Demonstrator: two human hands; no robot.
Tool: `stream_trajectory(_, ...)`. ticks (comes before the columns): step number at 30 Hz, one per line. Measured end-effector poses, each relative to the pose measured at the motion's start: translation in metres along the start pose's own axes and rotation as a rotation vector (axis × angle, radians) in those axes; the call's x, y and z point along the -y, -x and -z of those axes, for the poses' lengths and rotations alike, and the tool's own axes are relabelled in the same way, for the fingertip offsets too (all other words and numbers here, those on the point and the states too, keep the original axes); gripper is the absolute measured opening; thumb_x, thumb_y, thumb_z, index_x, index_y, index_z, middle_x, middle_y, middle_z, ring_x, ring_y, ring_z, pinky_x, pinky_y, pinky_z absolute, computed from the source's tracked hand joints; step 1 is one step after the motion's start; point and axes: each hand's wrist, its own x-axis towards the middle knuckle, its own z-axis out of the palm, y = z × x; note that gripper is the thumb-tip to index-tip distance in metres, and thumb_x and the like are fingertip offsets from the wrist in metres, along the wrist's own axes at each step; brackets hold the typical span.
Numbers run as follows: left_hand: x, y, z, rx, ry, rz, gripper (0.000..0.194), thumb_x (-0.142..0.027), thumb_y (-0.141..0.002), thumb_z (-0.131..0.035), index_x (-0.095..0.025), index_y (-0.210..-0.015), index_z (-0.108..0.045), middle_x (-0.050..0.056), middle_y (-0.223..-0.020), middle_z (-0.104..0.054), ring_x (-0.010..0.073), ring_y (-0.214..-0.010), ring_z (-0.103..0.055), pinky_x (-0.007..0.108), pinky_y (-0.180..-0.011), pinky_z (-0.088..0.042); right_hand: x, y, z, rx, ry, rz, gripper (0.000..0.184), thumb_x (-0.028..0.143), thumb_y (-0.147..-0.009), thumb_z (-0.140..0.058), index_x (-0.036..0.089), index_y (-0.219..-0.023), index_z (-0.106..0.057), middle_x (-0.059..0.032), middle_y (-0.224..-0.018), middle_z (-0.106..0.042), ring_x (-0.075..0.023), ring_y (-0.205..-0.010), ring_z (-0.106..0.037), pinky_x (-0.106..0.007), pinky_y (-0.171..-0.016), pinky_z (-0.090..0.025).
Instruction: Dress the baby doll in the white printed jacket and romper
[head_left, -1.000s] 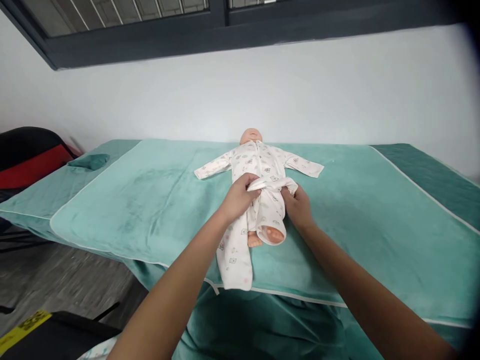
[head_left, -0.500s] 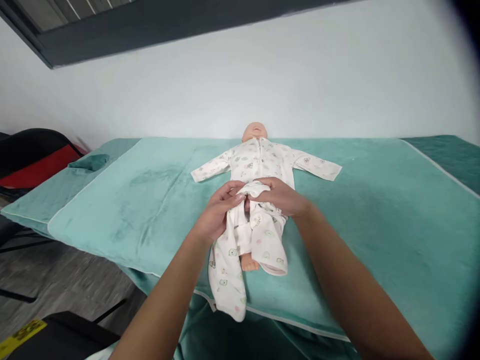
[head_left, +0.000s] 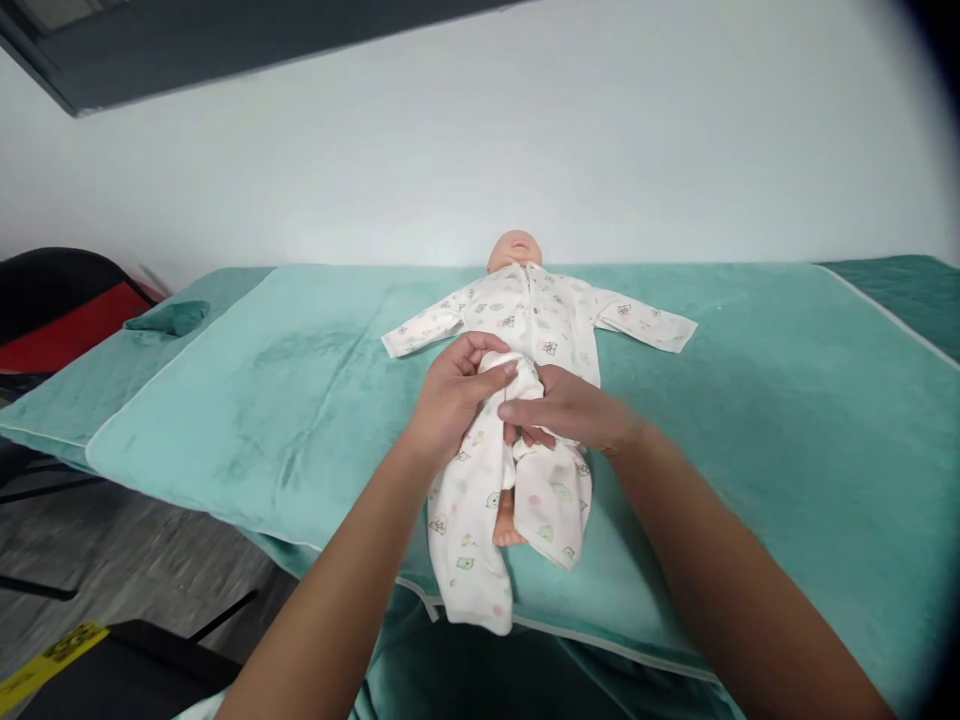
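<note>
A baby doll [head_left: 515, 250] lies on its back, head toward the wall, dressed in a white long-sleeved patterned top [head_left: 544, 310] with its sleeves spread wide. Over its legs are white patterned baby pants [head_left: 471, 560], one leg hanging toward the bed's near edge. My left hand [head_left: 457, 395] pinches the pants' upper edge between thumb and fingers. On the other side my right hand [head_left: 574, 410] is closed at the cloth near the crotch, its fingertips partly under the fabric. A doll's foot [head_left: 508, 530] shows between the two pant legs.
The bed has a teal plush cover [head_left: 750, 480] with white piping, and it stands against a white wall [head_left: 600, 130]. A black and red chair [head_left: 67, 310] is at the left. Nearer, a black object with a yellow label [head_left: 67, 650] sits at the lower left.
My left hand has drawn the pants' upper edge slightly up. My right hand has shifted right and down, its thumb now over the cloth. The view has tilted slightly.
</note>
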Motion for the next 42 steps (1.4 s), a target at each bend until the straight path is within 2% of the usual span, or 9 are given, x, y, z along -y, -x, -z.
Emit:
stream_trajectory(3, -0.001, 0.002, -0.004, -0.042, -0.031, -0.035, 0.031, -0.036, -0.078, -0.077, -0.022, -0.098, -0.058, -0.003, -0.077, -0.063, 0.0107, -0.053, -0.06, 0.025, -0.052, -0.049, -0.001, 0.001, -0.008, -0.155, 0.01, -0.034, 0.033, 0.048, -0.083, -0.074, 0.018, -0.07, -0.068, 0.0024, -0.054, -0.057, -0.0127, -0.056, -0.056, -0.025, -0.056, -0.045)
stream_trajectory(8, 0.001, 0.004, 0.002, -0.036, -0.169, 0.0, 0.029, -0.042, -0.085, -0.071, -0.02, -0.099, -0.061, -0.001, -0.082, -0.062, 0.0116, -0.072, -0.06, 0.024, -0.066, -0.049, -0.005, 0.002, -0.005, -0.148, -0.31, -0.057, 0.036, 0.047, -0.08, -0.077, 0.017, -0.1, -0.074, -0.0039, -0.086, -0.074, -0.019, -0.079, -0.069, -0.029, -0.07, -0.053)
stream_trajectory(14, -0.004, 0.022, 0.005, 0.084, -0.444, 0.123, 0.039, -0.049, -0.082, -0.073, -0.018, -0.104, -0.066, 0.005, -0.101, -0.069, 0.0197, -0.088, -0.063, 0.028, -0.073, -0.048, -0.01, -0.002, -0.001, -0.217, -0.472, -0.084, 0.039, 0.052, -0.082, -0.075, 0.018, -0.103, -0.074, -0.0083, -0.094, -0.077, -0.024, -0.087, -0.072, -0.033, -0.075, -0.058)
stream_trajectory(18, -0.002, 0.025, -0.001, -0.002, -0.229, 0.168, 0.042, -0.046, -0.08, -0.076, -0.019, -0.111, -0.065, 0.005, -0.1, -0.07, 0.0198, -0.087, -0.065, 0.029, -0.074, -0.05, -0.012, -0.004, -0.003, -0.256, -0.441, -0.055, 0.045, 0.055, -0.082, -0.074, 0.02, -0.109, -0.073, -0.0085, -0.1, -0.077, -0.0246, -0.09, -0.073, -0.033, -0.075, -0.059)
stream_trajectory(21, 0.003, 0.015, -0.003, -0.125, -0.078, 0.134, 0.038, -0.049, -0.081, -0.074, -0.02, -0.103, -0.061, 0.0, -0.086, -0.065, 0.014, -0.073, -0.061, 0.026, -0.067, -0.049, -0.011, -0.003, -0.001, -0.127, -0.368, 0.017, 0.051, 0.046, -0.076, -0.082, 0.02, -0.118, -0.071, -0.0071, -0.106, -0.076, -0.0243, -0.096, -0.072, -0.034, -0.083, -0.058)
stream_trajectory(24, 0.007, 0.005, -0.001, -0.241, -0.113, 0.063, 0.037, -0.051, -0.08, -0.075, -0.019, -0.088, -0.058, -0.004, -0.073, -0.056, 0.0087, -0.062, -0.052, 0.021, -0.059, -0.043, -0.007, -0.001, 0.004, 0.056, -0.199, -0.001, 0.053, 0.036, -0.07, -0.087, 0.021, -0.118, -0.071, -0.005, -0.109, -0.076, -0.0252, -0.102, -0.071, -0.036, -0.088, -0.057)
stream_trajectory(28, 0.01, 0.007, 0.002, -0.294, -0.193, 0.048, 0.038, -0.055, -0.082, -0.07, -0.02, -0.086, -0.057, -0.004, -0.071, -0.054, 0.0091, -0.062, -0.049, 0.021, -0.057, -0.041, -0.003, 0.004, 0.008, 0.113, 0.001, -0.049, 0.046, 0.033, -0.069, -0.086, 0.023, -0.113, -0.074, -0.0026, -0.105, -0.077, -0.0257, -0.102, -0.071, -0.036, -0.087, -0.057)
stream_trajectory(37, 0.01, 0.052, 0.001, 0.027, -0.221, 0.125, 0.06, -0.039, -0.072, -0.084, -0.019, -0.124, -0.063, 0.008, -0.115, -0.07, 0.025, -0.101, -0.065, 0.03, -0.082, -0.052, -0.013, -0.005, -0.003, -0.173, -0.405, 0.046, 0.036, 0.031, -0.077, -0.082, 0.021, -0.109, -0.072, -0.0029, -0.101, -0.076, -0.0199, -0.095, -0.071, -0.032, -0.085, -0.056)
stream_trajectory(42, 0.015, 0.052, -0.01, -0.189, -0.048, 0.128, 0.05, -0.033, -0.073, -0.082, -0.018, -0.118, -0.067, 0.008, -0.104, -0.074, 0.0243, -0.088, -0.07, 0.033, -0.077, -0.054, -0.012, -0.008, -0.005, -0.141, -0.414, 0.031, 0.038, 0.034, -0.078, -0.081, 0.019, -0.112, -0.072, -0.0053, -0.104, -0.076, -0.0219, -0.097, -0.07, -0.033, -0.086, -0.056)
